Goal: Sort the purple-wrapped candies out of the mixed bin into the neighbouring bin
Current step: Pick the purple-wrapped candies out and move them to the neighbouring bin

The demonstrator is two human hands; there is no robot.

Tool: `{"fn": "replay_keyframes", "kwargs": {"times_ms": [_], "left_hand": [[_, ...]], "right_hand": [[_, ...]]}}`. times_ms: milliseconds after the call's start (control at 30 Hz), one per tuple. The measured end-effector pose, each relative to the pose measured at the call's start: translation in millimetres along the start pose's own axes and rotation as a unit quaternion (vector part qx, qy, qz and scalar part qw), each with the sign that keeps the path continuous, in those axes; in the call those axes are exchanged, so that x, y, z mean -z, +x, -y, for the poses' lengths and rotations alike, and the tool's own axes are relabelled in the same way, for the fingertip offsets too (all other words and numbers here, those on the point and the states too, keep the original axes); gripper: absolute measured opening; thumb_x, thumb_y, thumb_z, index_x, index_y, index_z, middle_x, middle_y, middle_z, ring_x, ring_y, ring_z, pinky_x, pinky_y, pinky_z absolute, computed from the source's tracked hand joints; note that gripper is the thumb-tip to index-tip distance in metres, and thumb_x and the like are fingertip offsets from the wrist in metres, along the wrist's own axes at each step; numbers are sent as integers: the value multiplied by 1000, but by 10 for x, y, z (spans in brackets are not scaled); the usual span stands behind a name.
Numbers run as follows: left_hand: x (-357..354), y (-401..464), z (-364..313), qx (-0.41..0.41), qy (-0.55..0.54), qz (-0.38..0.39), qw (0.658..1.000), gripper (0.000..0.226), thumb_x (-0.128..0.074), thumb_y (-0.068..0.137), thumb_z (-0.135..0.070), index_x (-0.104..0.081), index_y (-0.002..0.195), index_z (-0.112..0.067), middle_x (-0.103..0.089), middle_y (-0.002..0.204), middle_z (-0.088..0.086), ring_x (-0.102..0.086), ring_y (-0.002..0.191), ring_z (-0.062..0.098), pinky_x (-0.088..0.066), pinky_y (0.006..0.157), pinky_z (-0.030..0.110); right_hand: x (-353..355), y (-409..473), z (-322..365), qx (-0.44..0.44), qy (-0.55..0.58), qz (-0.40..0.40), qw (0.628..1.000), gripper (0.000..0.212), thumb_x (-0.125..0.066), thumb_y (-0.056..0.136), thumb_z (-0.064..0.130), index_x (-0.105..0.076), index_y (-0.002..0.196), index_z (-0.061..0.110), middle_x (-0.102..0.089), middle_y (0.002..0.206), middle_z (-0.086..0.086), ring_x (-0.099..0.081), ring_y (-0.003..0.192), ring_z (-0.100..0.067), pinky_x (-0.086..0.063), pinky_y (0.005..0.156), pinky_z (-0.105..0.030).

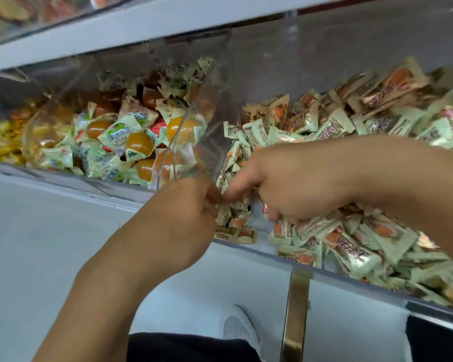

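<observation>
A pale grey shelf (50, 231) carries clear plastic bins side by side; the right-hand bin (351, 276) is heaped with pale green wrapped candies (351, 252), the middle bin (194, 121) with wrapped orange jellies (139, 143). A further bin (0, 100) at far left holds yellow sweets (0, 142).

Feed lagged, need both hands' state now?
Left hand: fingers curled; contents cannot be told.
Right hand: curled into pale-green wrapped candies; grasp cannot be told.

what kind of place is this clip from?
Likely a shop's bulk-candy aisle: clear plastic bins on a white shelf, heaped with pale green wrapped candies and orange jelly cups, split by a transparent divider.
</observation>
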State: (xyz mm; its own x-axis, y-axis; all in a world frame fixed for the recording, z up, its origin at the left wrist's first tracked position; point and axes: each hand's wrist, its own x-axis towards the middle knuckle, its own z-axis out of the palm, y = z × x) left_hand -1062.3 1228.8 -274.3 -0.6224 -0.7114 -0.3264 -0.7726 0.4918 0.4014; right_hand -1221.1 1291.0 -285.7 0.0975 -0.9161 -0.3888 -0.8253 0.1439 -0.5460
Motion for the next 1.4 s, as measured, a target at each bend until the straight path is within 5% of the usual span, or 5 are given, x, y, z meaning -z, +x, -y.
{"fn": "replay_keyframes", "kwargs": {"times_ms": [200, 533, 667, 1000, 1400], "left_hand": [[-73, 20, 21, -25, 138, 14, 990, 26, -43, 86, -6, -64, 101, -14, -64, 95, 7, -62, 89, 26, -55, 80, 45], [-81, 52, 31, -24, 156, 36, 987, 26, -44, 87, -6, -65, 102, -14, -64, 95, 7, -63, 89, 26, -55, 79, 46], [-99, 64, 40, -23, 164, 39, 985, 26, -45, 89, -6, -65, 103, -12, -64, 96, 8, -63, 89, 26, -56, 80, 45], [-99, 61, 48, -35, 172, 42, 984, 32, -43, 90, -4, -68, 108, -11, -66, 103, 10, -62, 98, 27, -54, 86, 45], [-75, 34, -68, -84, 259, 113, 956, 53, -38, 92, 1, -66, 129, -26, -61, 130, 6, -56, 109, 25, -48, 92, 37]], "right_hand": [[-174, -106, 5, -48, -129, 109, 984, 33, -43, 101, 11, -65, 125, 15, -63, 123, -5, -62, 105, -21, -53, 85, -28], [-45, 89, -17, -33, -112, 55, 992, 51, -38, 99, 2, -42, 148, 17, -56, 111, 2, -51, 71, -10, -41, 46, -7], [-70, 170, -11, -10, -189, 79, 979, 67, -36, 100, 0, -16, 159, 23, -19, 164, 2, -36, 142, -23, -40, 109, -35], [-88, 132, 21, -27, -222, 67, 972, 36, -55, 100, 13, -61, 133, 26, -46, 92, 11, -49, 83, -13, -38, 54, -16], [-173, 234, 96, -35, -167, 14, 985, 24, -76, 87, 24, -70, 111, 20, -61, 85, 3, -61, 85, -21, -45, 62, -26]]}}
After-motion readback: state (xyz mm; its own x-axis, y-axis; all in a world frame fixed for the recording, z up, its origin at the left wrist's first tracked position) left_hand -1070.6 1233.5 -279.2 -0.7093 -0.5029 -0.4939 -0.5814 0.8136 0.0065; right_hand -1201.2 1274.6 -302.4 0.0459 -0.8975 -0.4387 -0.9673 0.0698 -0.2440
